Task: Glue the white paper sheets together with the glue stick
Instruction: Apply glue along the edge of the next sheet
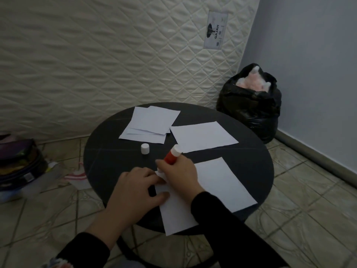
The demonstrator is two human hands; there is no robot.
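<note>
2 hands work the near sheet (212, 190): left hand (135, 192) fingers spread flat pinning its thin, floppy corner, right hand (179, 171) fingers clamped around the light, rigid glue stick (172, 156), best held mid-barrel.

From my feed I see a quilted mattress (96, 64) upright far beyond the fingers, a black bag (251, 111) holding what may be pink stuffing off to their right, a stack of containers (17, 167) left, and tiled floor (309, 219) below.
</note>
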